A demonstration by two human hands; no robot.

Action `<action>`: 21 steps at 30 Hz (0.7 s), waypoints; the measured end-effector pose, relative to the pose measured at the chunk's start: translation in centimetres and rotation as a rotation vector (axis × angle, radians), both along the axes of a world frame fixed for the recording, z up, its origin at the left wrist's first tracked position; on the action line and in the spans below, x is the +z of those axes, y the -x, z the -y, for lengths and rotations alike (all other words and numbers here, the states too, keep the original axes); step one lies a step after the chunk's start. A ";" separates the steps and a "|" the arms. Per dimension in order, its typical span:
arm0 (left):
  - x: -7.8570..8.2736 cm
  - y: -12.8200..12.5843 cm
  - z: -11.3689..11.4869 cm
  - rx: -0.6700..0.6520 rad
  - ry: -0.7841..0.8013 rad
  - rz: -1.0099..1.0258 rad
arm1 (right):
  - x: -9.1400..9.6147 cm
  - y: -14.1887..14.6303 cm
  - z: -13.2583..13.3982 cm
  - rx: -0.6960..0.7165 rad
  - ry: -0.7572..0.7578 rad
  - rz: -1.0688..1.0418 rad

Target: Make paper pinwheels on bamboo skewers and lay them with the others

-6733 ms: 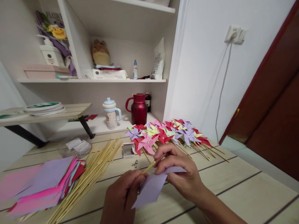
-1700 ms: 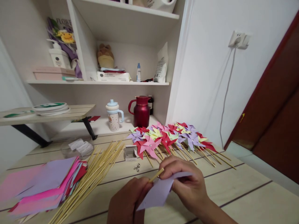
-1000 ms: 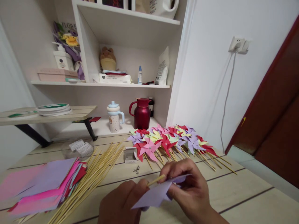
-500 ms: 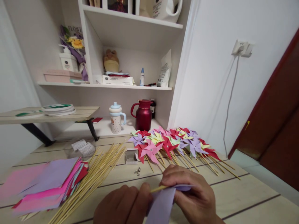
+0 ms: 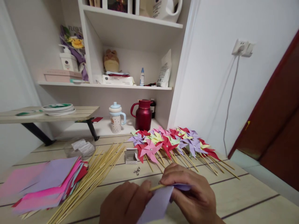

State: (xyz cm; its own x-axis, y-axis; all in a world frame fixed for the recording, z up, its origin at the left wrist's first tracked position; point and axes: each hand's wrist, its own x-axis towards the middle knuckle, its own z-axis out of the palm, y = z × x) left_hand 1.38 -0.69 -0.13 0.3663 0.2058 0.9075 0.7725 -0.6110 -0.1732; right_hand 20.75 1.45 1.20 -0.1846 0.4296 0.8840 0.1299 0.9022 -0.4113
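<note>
A purple paper pinwheel (image 5: 158,203) is held low in front of me, its blades partly hidden by my fingers. My right hand (image 5: 192,193) is closed around the pinwheel, with thumb and fingers pinching at its middle. My left hand (image 5: 126,200) is closed on a short visible length of wooden stick (image 5: 156,187), whose end meets the paper under my right fingers. What lies at that joint is hidden. Beyond my hands, several small metal fasteners (image 5: 137,170) lie beside a small open box (image 5: 131,156).
Finished pinwheels (image 5: 168,144) on sticks lie at the back right. Loose wooden sticks (image 5: 93,180) and stacked coloured paper (image 5: 49,179) occupy the left. A clear container (image 5: 79,147), a cup (image 5: 116,119) and a red jug (image 5: 143,115) stand behind, below shelves (image 5: 109,85).
My left hand has shifted slightly right, towards my right hand, and the hanging purple blade has tilted to the left. My right hand has hardly moved.
</note>
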 end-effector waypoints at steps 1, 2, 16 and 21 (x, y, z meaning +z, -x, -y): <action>0.1 0.3 -0.1 -0.023 0.045 -0.020 | 0.0 0.0 -0.1 -0.003 -0.007 0.000; 0.2 0.5 -0.3 -0.034 0.075 -0.027 | 0.0 0.0 -0.2 -0.002 -0.013 0.001; 1.2 2.1 -1.0 -0.081 0.181 -0.027 | -0.3 -1.4 -0.8 -0.030 -0.026 -0.008; 1.1 2.6 -0.8 -0.034 0.094 -0.119 | -0.1 -1.3 -0.7 -0.002 -0.046 -0.011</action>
State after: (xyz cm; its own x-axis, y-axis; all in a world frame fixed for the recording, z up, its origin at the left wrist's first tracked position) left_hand -1.24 0.13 0.93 0.4786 0.2732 0.8344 0.7286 -0.6540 -0.2038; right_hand 22.04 2.17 1.10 -0.1742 0.3884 0.9049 0.1274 0.9201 -0.3705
